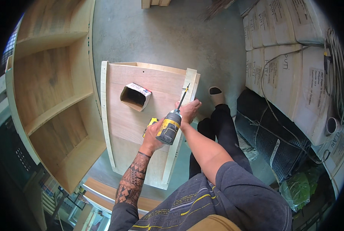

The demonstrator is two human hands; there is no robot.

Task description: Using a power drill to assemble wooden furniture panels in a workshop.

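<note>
Strips (104, 100) are seated along the panel (162, 82), fastening apparently unfinished, the drill (169, 129) being gripped by the closed left hand (151, 138), while the half-curled right hand's (187, 111) hold cannot be told

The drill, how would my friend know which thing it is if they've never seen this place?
Find the pale wooden panel in the middle of the picture. Over its right side, look for the person's left hand. It grips the drill: chunky, yellow and black, with a long thin bit, unlike the hollow, open cardboard box on the panel.
</note>
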